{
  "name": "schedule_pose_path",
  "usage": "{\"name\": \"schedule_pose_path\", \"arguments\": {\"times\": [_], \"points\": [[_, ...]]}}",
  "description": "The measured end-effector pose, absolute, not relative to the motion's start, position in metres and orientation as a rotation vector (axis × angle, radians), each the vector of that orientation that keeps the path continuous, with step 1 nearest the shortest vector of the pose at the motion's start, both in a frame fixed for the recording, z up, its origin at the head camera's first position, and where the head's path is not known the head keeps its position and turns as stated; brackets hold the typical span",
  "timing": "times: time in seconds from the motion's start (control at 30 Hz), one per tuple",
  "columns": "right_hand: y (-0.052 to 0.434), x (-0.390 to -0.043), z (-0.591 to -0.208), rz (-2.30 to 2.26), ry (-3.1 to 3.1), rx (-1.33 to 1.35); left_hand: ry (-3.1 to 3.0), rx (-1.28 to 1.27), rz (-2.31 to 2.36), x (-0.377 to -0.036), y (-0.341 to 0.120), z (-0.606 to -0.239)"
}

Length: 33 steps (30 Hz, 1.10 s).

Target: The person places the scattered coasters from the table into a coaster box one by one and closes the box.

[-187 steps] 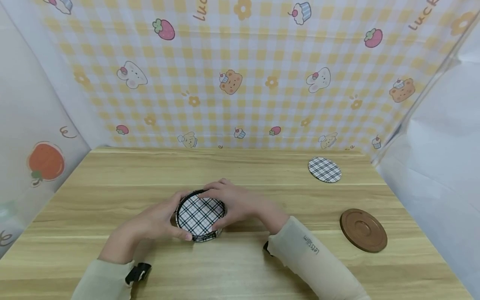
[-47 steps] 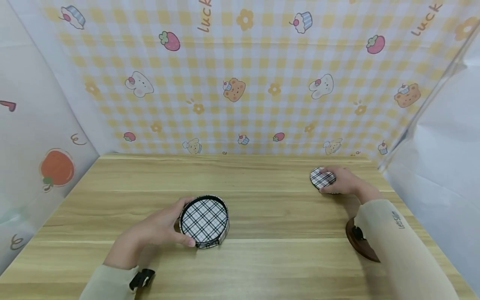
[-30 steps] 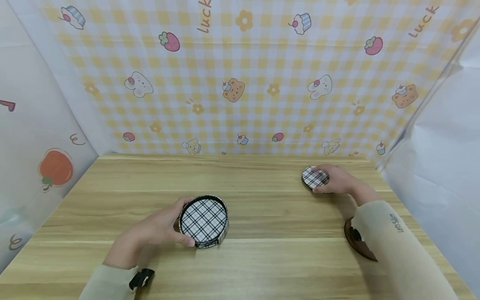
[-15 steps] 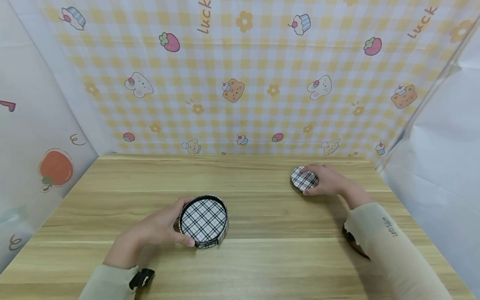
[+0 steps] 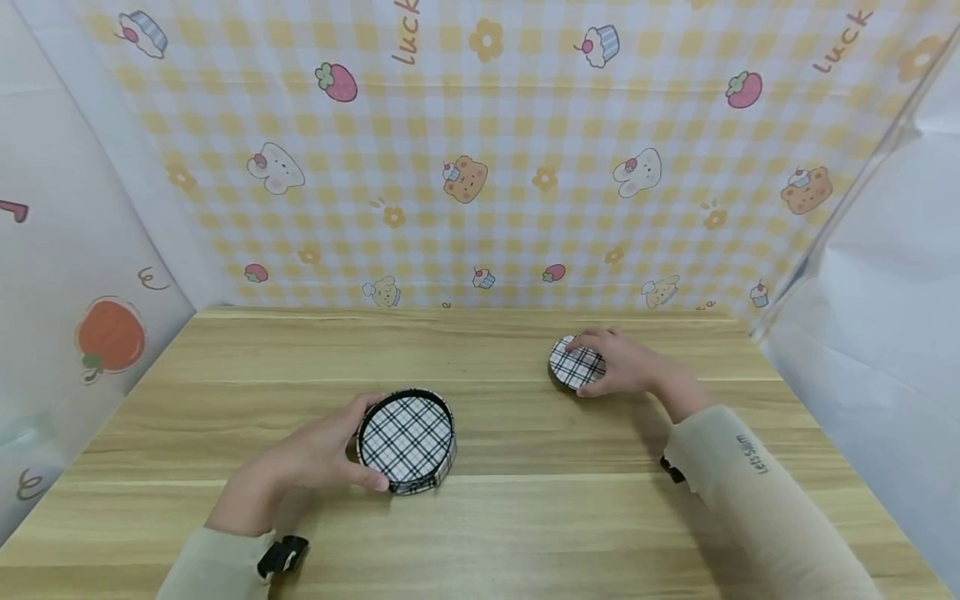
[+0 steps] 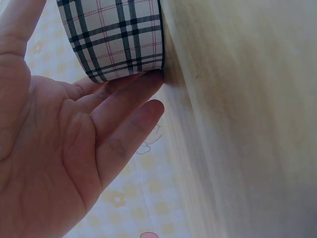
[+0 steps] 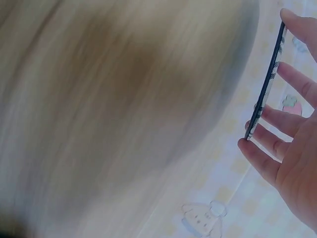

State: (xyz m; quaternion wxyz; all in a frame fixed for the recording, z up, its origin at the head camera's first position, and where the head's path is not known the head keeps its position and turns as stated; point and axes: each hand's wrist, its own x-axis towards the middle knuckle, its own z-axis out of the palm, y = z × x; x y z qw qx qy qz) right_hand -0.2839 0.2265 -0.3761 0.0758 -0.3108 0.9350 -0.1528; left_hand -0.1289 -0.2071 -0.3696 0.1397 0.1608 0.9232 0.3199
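Head view: one hand on the tin, one carrying a plaid disc

Head camera showed me the wooden table, largest of all. On it stood the round plaid tin, which my left hand steadied, thumb and fingers curved against its side. My right hand pinched the plaid disc by its rim, lifted off the wood, well apart from the tin.

I judged the disc should be kept level and laid squarely inside the tin's rim, the tin braced.

Only the right wrist view showed the disc edge-on, clear of the table. Only the left wrist view showed fingers pressed against the tin's wall.
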Motion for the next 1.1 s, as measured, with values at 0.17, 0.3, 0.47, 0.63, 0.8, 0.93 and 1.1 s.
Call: {"name": "schedule_pose_path", "arguments": {"times": [0.17,0.3,0.47,0.63,0.8,0.93,1.1], "points": [[0.21,-0.28,-0.376,-0.461,2.78,-0.942,2.672,0.46,0.911,-0.129,-0.208,-0.37],[0.198,-0.275,-0.37,-0.467,2.767,-0.955,2.673,0.441,0.906,-0.13,-0.209,-0.371],[0.185,-0.267,-0.365,-0.474,2.759,-1.041,2.674,0.443,0.898,-0.13,-0.208,-0.37],[0.17,-0.259,-0.362,-0.477,2.736,-1.111,2.678,0.443,0.893,-0.13,-0.209,-0.372],[0.154,-0.249,-0.355,-0.485,2.694,-1.182,2.678,0.435,0.896,-0.131,-0.21,-0.373],[0.139,-0.241,-0.351,-0.482,2.677,-1.23,2.676,0.435,0.894,-0.13,-0.209,-0.372],[0.122,-0.233,-0.35,-0.474,2.658,-1.325,2.671,0.446,0.889,-0.13,-0.21,-0.37]]}}
